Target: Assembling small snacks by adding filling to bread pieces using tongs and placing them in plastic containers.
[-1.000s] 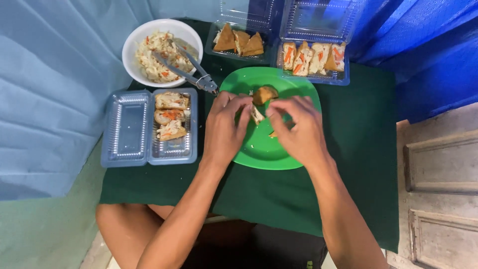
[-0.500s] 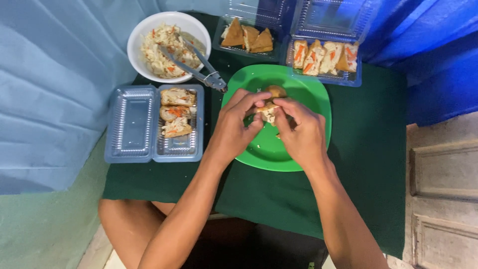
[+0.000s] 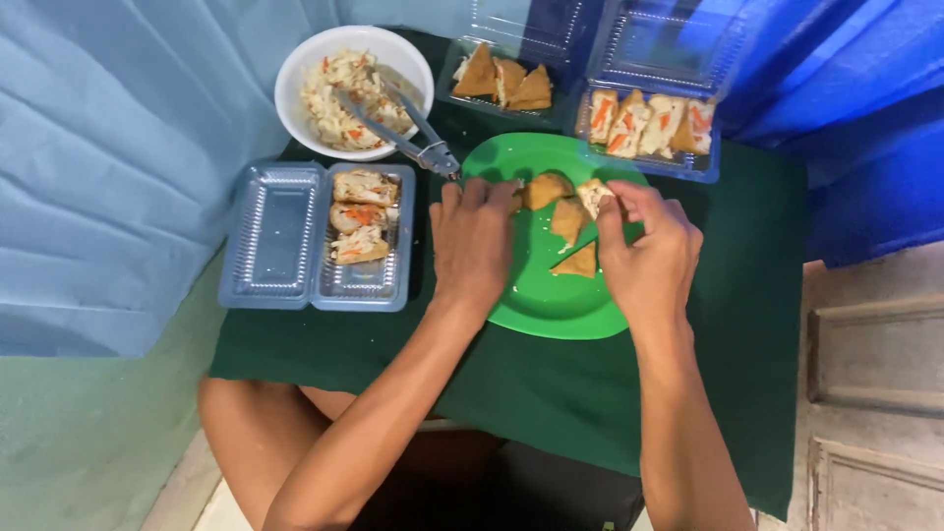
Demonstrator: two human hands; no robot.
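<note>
Plate (image 3: pixel 551 305) mid-table, bowl (image 3: pixel 305 59) behind-left, clamshell tray (image 3: pixel 275 236) left, two trays (image 3: pixel 688 167) behind.

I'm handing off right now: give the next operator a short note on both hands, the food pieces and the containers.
Left hand: flat over the green plate's left rim, fingertips at a fried piece; grip unclear.
Right hand: fingers pinch a filled piece at the plate's far edge.
On the plate: loose fried wedges.
Done: three filled pieces in the open clear tray on the left; more in the far right tray.
Left: plain wedges in the far middle tray; filling in the white bowl, tongs resting in it.
</note>
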